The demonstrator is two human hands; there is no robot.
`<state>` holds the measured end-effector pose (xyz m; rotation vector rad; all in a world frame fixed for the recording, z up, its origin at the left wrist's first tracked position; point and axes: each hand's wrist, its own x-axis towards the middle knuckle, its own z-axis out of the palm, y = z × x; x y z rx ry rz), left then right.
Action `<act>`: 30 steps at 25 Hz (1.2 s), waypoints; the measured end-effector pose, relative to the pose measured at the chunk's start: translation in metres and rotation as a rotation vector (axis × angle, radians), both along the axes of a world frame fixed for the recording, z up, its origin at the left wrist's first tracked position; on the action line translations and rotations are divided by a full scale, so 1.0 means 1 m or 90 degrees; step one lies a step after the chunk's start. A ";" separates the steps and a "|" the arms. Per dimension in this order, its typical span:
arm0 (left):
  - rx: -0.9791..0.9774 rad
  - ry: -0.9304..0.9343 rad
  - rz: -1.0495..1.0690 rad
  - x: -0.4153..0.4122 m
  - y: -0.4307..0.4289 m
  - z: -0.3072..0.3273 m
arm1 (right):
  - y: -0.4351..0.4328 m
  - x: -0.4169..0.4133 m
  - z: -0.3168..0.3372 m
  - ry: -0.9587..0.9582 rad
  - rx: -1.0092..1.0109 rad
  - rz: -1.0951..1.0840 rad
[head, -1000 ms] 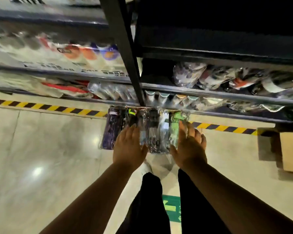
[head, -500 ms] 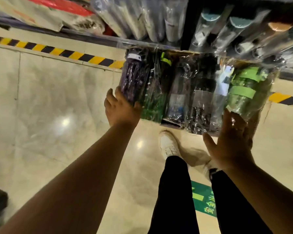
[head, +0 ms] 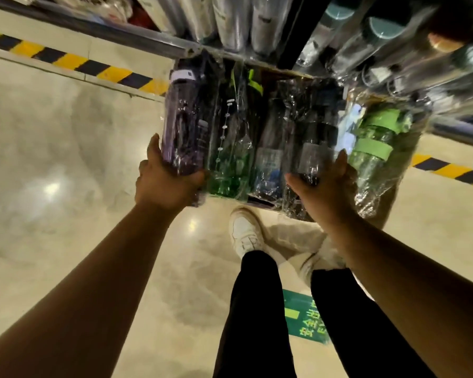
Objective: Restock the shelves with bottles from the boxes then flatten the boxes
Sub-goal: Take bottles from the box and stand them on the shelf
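A cardboard box (head: 387, 211) on the floor below the shelf holds several plastic-wrapped bottles lying side by side. From left to right they are a purple bottle (head: 183, 118), a dark green bottle (head: 230, 148), a clear bottle (head: 268, 159), a dark bottle (head: 313, 143) and a light green bottle (head: 374, 148). My left hand (head: 164, 186) grips the base of the purple bottle. My right hand (head: 325, 192) cups the base of the dark bottle, thumb on its left and fingers on its right.
The low shelf rail (head: 120, 34) runs across the top, with wrapped bottles (head: 380, 36) lying on the shelf above the box. Yellow-black hazard tape (head: 66, 61) marks the floor. My white shoe (head: 246, 233) stands just behind the box, near a green floor sign (head: 306, 320).
The view has dropped closer to the box. My left hand closed round the purple bottle's base. My right hand shifted left from the light green bottle to the dark bottle.
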<state>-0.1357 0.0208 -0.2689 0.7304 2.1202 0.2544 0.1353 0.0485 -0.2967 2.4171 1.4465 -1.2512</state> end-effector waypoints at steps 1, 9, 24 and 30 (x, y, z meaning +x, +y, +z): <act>0.023 -0.027 0.030 0.006 -0.007 0.007 | 0.006 0.000 -0.004 0.003 -0.009 -0.014; 0.073 -0.073 0.020 0.039 -0.022 0.033 | 0.018 -0.004 -0.024 -0.034 -0.001 -0.063; 0.197 -0.450 -0.006 0.142 0.018 0.259 | 0.017 0.045 0.271 0.353 0.181 -0.311; 0.214 -0.441 -0.154 0.163 0.037 0.420 | 0.003 0.082 0.453 0.434 0.319 -0.318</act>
